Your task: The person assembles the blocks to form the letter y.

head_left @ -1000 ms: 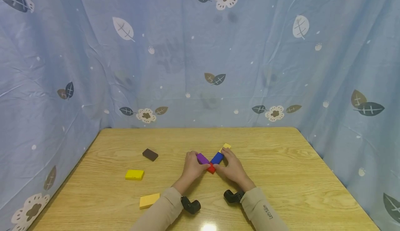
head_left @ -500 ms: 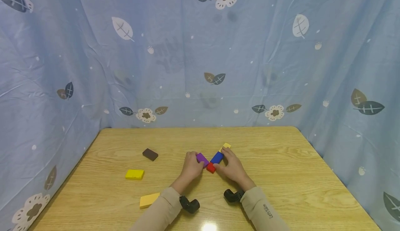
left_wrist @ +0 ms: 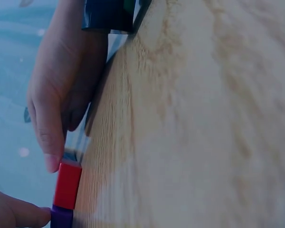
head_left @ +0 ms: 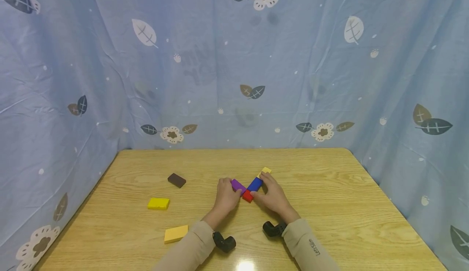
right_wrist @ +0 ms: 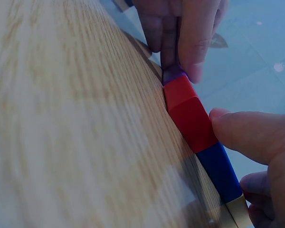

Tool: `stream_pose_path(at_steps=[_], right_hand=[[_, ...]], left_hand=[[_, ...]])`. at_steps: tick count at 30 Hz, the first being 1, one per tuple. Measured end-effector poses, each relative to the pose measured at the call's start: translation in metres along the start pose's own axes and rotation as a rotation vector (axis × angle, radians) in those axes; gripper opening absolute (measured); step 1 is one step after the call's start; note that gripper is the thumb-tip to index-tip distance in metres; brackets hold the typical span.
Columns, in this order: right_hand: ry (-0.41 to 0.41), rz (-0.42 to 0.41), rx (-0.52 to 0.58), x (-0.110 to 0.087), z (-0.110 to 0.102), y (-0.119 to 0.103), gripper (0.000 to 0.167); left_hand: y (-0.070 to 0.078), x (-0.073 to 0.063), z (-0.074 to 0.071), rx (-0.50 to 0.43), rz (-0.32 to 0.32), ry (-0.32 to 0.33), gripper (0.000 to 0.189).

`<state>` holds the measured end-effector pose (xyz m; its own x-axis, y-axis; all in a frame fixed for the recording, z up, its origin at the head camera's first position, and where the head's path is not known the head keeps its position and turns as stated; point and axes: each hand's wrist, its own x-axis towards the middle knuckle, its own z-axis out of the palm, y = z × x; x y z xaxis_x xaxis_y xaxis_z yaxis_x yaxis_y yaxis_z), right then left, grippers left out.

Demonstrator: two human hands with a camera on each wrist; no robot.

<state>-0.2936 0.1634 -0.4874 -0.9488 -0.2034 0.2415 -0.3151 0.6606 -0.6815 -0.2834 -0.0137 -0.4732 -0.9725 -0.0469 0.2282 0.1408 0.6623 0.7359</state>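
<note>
Your left hand (head_left: 226,197) pinches the purple block (head_left: 238,186) against the red block (head_left: 247,196); your right hand (head_left: 273,197) grips the blue block (head_left: 255,184), apparently keeping joints aligned.

1. From farthest back, my head view looks forward and down over the desk (head_left: 329,206).
2. My left-wrist view skims the desk close up, tipped sideways.
3. My right-wrist view, tipped oppositely, sits nearer the red block (right_wrist: 194,122) both share.

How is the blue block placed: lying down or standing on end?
Lying down: in the head view, the blue block shows a long face upward, low on the table.
</note>
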Motion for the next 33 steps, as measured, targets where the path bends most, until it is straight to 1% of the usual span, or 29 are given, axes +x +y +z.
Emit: stream_pose_path(at_steps=[5,9,14,17,23,26,33], right_hand=[[0.002,-0.004,-0.002,0.0,0.0,0.0,0.072],[0.002,-0.008,0.002,0.0,0.0,0.001,0.073],[0.0,-0.01,0.012,-0.001,0.001,0.001,0.073],[-0.002,-0.01,0.005,-0.001,0.001,0.002,0.073],[0.001,-0.011,0.0,0.0,0.0,0.001,0.072],[-0.003,-0.008,-0.004,0.0,0.0,0.0,0.072],[-0.01,-0.012,-0.013,0.0,0.0,0.001,0.073]], left_hand=[[0.0,-0.002,-0.001,0.01,-0.011,-0.013,0.043],[-0.001,-0.001,-0.002,-0.008,-0.024,-0.03,0.048],[-0.004,0.001,-0.01,-0.042,-0.062,-0.077,0.058],[-0.006,0.003,-0.016,-0.056,-0.066,-0.102,0.061],[-0.013,0.005,-0.026,-0.102,-0.021,-0.144,0.064],[-0.015,0.005,-0.03,-0.13,-0.019,-0.161,0.064],[-0.017,0.007,-0.042,-0.184,-0.03,-0.144,0.065]])
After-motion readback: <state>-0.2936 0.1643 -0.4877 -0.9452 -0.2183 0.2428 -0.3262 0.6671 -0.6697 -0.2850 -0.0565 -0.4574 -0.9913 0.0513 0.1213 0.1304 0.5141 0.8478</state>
